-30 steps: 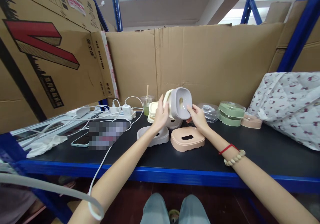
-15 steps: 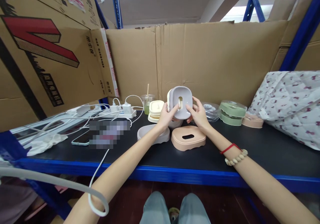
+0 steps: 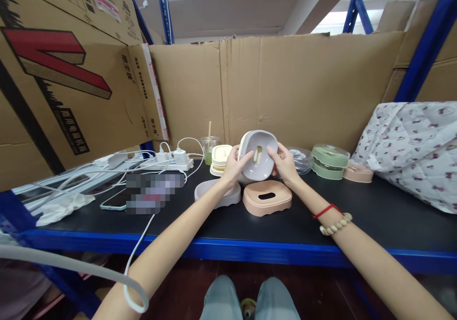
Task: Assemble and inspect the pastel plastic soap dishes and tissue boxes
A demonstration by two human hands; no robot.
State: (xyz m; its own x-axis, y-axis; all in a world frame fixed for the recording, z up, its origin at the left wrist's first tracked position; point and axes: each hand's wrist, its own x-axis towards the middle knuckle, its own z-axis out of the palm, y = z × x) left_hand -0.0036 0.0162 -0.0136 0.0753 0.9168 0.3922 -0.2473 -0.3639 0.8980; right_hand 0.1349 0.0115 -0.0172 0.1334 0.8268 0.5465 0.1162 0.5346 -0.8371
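Observation:
Between my hands is a glossy grey rounded plastic shell (image 3: 262, 165) with an oval slot, its hollow side tilted towards me. A cream edge shows behind its left rim. My left hand (image 3: 235, 165) grips the left side, thumb laid inside near the slot. On the right side, my right hand (image 3: 283, 164) holds the rim with its thumb on the inside; the other fingers are partly hidden behind. Just below stands a peach plastic shell (image 3: 267, 206) with a dark oval slot. Left of it a grey plastic shell (image 3: 207, 189) is partly covered by my left forearm.
Cream stacked pieces (image 3: 221, 155) and a lidded drink cup (image 3: 209, 144) stand behind my left hand. Clear plastic pieces (image 3: 301, 160), green stacked boxes (image 3: 329, 160) and a patterned cloth (image 3: 414, 153) lie right. Left are a phone (image 3: 114, 201), power strip (image 3: 169, 164) and cables.
The grey shell has tipped, so more of its hollow inside faces me, and it sits slightly lower. Both hands still hold it. The view has shifted slightly.

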